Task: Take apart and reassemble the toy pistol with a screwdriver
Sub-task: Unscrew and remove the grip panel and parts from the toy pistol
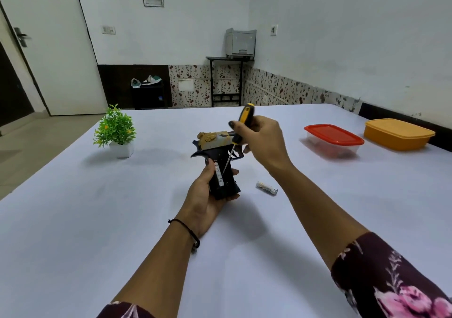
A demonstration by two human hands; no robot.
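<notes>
A toy pistol with a black frame and a tan-gold slide is held above the white table, its grip pointing toward me. My left hand grips the pistol's handle from below, thumb along its left side. My right hand holds a screwdriver by its yellow-and-black handle. The thin metal shaft slants down and left, and its tip touches the side of the pistol's grip near a white label.
A small white battery lies on the table right of the pistol. A potted green plant stands at the left. A red-lidded clear box and an orange box sit at the far right.
</notes>
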